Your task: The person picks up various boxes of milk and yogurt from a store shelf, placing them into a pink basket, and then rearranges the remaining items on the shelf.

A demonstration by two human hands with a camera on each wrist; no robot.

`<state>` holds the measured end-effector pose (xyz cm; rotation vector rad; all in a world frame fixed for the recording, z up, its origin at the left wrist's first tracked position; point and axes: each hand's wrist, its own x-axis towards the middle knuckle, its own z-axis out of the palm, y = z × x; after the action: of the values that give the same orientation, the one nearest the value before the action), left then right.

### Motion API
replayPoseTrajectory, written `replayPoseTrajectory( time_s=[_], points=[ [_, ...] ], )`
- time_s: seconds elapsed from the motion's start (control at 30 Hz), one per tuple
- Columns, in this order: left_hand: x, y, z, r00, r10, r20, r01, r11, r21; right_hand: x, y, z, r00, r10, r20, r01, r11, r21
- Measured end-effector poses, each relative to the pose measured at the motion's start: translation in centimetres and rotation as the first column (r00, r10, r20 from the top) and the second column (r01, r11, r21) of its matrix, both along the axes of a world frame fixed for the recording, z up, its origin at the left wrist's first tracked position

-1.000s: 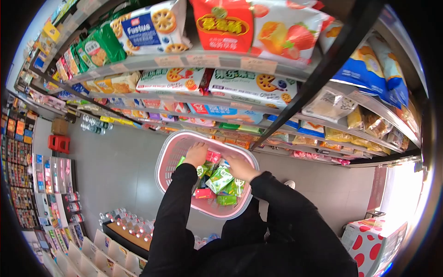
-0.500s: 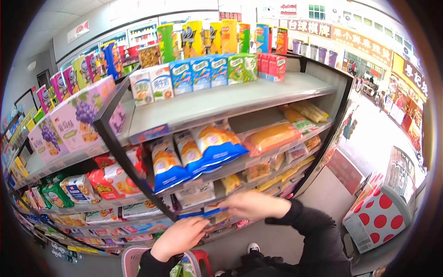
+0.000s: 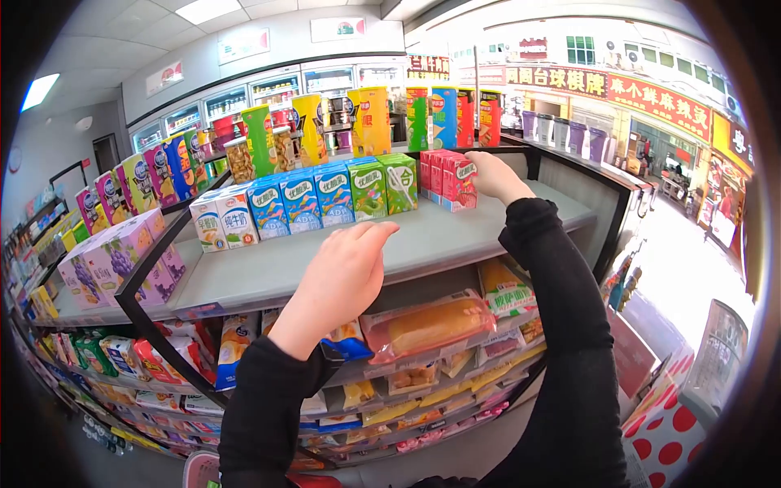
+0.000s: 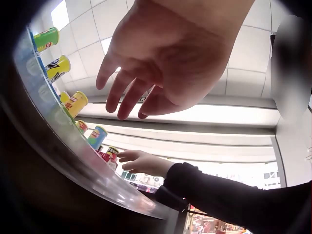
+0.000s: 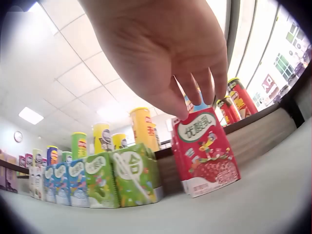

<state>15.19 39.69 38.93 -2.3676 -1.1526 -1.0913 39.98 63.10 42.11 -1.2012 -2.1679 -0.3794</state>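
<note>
My right hand (image 3: 496, 179) is at the front carton of a red drink carton group (image 3: 450, 180) on the top shelf. In the right wrist view, the thumb lies at the upper left edge of the red drink carton (image 5: 207, 153), with the other fingers (image 5: 218, 85) going down behind its top. My left hand (image 3: 346, 272) hangs in front of the shelf edge, fingers loosely bent and holding nothing. Beside the red group stands a row of green cartons (image 3: 382, 189), blue cartons (image 3: 301, 203) and white cartons (image 3: 224, 220).
Canisters (image 3: 370, 122) line the back. A black frame post (image 3: 167, 305) divides the shelves on the left. Bagged bread (image 3: 427, 325) fills the tier below. A pink basket (image 3: 201, 470) sits low at left, and a red-dotted box (image 3: 671, 435) is at right.
Both hands have left the basket and risen to the top shelf; the right has reached the red drink cartons. The head view has turned from the basket up to the shelf top.
</note>
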Motion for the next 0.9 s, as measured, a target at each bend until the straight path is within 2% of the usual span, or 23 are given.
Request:
replayPoseTrajectory(
  time_s=[0.03,0.07,0.13,0.17,0.2,0.27,0.3,0.33,0.4,0.6,0.67,0.73,0.8,0.9],
  points=[
    [0.5,0.8,0.1,0.999,0.040,-0.025,-0.040,0.999,-0.004,0.1,1.0,0.4,0.997,-0.031,0.071,0.036,0.997,-0.075],
    [0.8,1.7,0.1,0.998,0.053,-0.031,-0.053,0.999,-0.002,0.1,1.8,0.5,0.998,-0.018,0.065,0.022,0.997,-0.073],
    [1.2,3.2,-0.3,0.993,0.104,-0.059,-0.104,0.995,-0.004,0.0,2.9,-0.1,0.989,-0.018,0.144,0.006,0.996,0.087],
    [1.4,3.8,-0.4,0.991,0.115,-0.064,-0.116,0.993,-0.005,-0.1,2.3,0.1,0.966,-0.089,0.243,0.048,0.984,0.170],
    [1.7,4.2,-0.5,0.990,0.119,-0.070,-0.120,0.993,-0.009,-0.1,2.0,0.7,0.968,-0.079,0.238,0.039,0.985,0.166],
    [2.1,4.8,-0.8,0.989,0.126,-0.076,-0.128,0.992,-0.022,0.1,2.6,1.7,0.953,-0.085,0.292,0.091,0.996,-0.008],
    [2.4,5.1,-1.0,0.989,0.130,-0.074,-0.132,0.991,-0.031,0.4,2.9,2.1,0.962,0.001,0.272,0.029,0.994,-0.108],
    [2.7,5.4,-1.1,0.989,0.133,-0.069,-0.135,0.990,-0.037,0.8,2.8,2.1,0.961,0.005,0.276,0.028,0.993,-0.113],
    [3.1,5.7,-1.3,0.991,0.124,-0.059,-0.126,0.991,-0.041,1.5,2.4,2.2,0.957,0.083,0.278,-0.092,0.996,0.020],
    [3.7,5.8,-1.7,0.992,0.113,-0.051,-0.113,0.994,-0.009,2.7,-0.6,2.1,0.955,0.077,0.286,-0.135,0.973,0.189],
    [3.6,5.3,-1.9,0.993,0.112,-0.046,-0.113,0.993,-0.014,2.6,-1.7,1.9,0.941,0.060,0.334,-0.120,0.980,0.162],
    [3.3,4.8,-2.0,0.997,0.078,-0.020,-0.077,0.996,0.042,2.2,-3.2,1.8,0.927,0.096,0.363,-0.219,0.924,0.315],
    [2.8,3.8,-1.8,0.996,0.091,-0.011,-0.091,0.996,0.025,0.7,-7.3,2.9,0.923,0.121,0.364,-0.269,0.880,0.392],
    [1.5,1.5,-1.3,0.986,0.032,0.163,-0.081,0.951,0.299,-1.9,-13.4,3.6,0.918,0.294,0.268,-0.394,0.758,0.519]
  ],
)
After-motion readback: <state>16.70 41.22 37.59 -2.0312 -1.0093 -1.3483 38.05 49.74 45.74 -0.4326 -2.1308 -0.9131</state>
